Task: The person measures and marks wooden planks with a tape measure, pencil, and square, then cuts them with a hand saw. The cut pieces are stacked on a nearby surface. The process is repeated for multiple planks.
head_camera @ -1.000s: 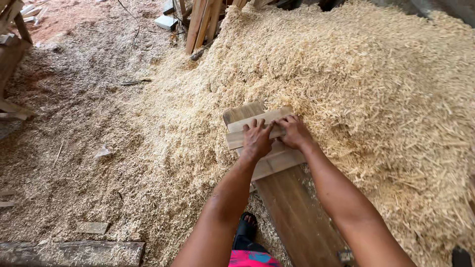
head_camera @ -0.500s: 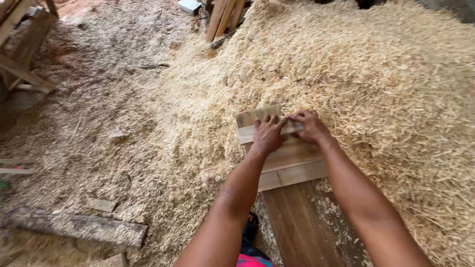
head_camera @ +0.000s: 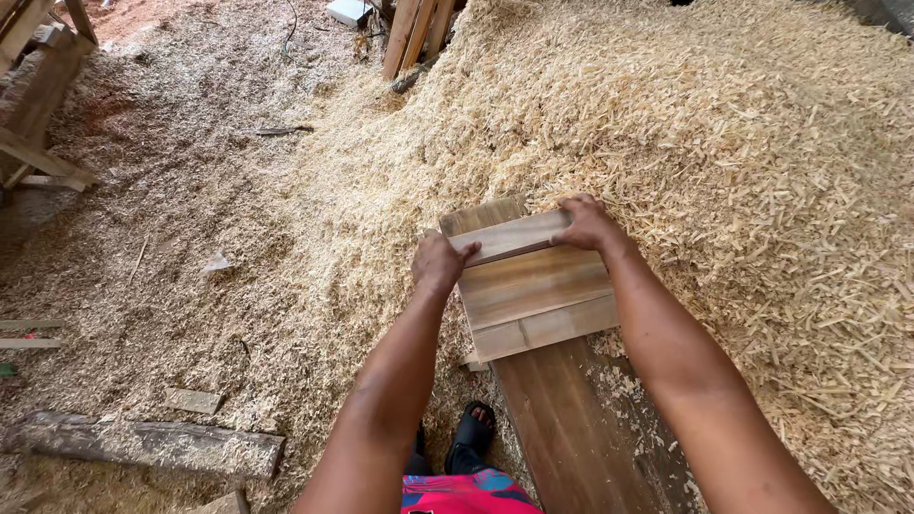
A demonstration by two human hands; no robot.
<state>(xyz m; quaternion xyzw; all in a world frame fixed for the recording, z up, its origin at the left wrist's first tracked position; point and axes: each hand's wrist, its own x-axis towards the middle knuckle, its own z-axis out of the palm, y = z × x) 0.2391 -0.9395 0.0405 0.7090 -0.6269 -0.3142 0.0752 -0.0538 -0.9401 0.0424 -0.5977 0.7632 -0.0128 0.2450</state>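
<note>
My left hand [head_camera: 441,264] grips the left end of a short wooden slat [head_camera: 509,237], and my right hand [head_camera: 587,222] grips its right end. The slat lies crosswise as the top piece of a small stack of flat boards [head_camera: 533,300]. That stack rests on the far end of a long dark plank [head_camera: 571,428] that runs toward me. Pale wood shavings [head_camera: 724,152] are heaped around the plank's far end and right side.
Upright planks [head_camera: 414,33] lean at the top centre. A wooden frame [head_camera: 38,105] stands at the far left. A rough log [head_camera: 143,443] and offcuts lie on the sawdust floor at lower left. My sandalled foot [head_camera: 473,433] is beside the plank.
My hands have shifted from resting on top of the stack to the two ends of the top slat. The camera view has moved closer and slightly left.
</note>
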